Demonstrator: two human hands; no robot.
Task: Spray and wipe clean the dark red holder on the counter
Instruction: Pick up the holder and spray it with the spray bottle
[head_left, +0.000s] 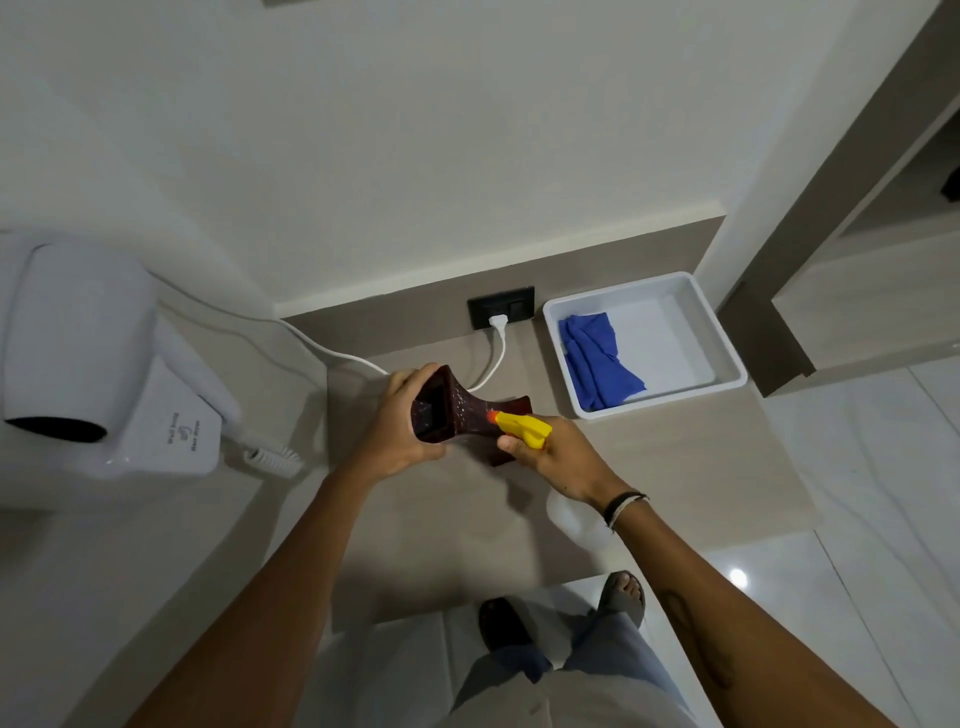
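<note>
**Spraying at close range, holder off the counter**

Lifted above the counter (675, 467), tilted on its side, open mouth toward the camera: dark red holder (457, 410), flared foot pointing away to the right. Clasped around the mouth end by the left hand (400, 431), fingers wrapped over the far side and thumb low. Aimed at the narrow waist from just beside it: yellow spray head (524, 428) with orange nozzle, gripped by the right hand (556, 457); bottle below mostly hidden, trigger finger not clear.

Likely trouble from here:
- Wet surface, one-handed hold near the rim only: could slip and drop onto the counter.
- Nozzle almost touching: probably a heavy patch and runs rather than an even mist, dripping onto fingers.
- Overspray or drips toward the wall socket (501, 312) and white plug and cord (493, 353) just behind; worth angling away.
- Blue cloth (597, 364) lying in the white tray (722, 338) well to the right; both hands occupied, so needs a put-down before wiping.
</note>
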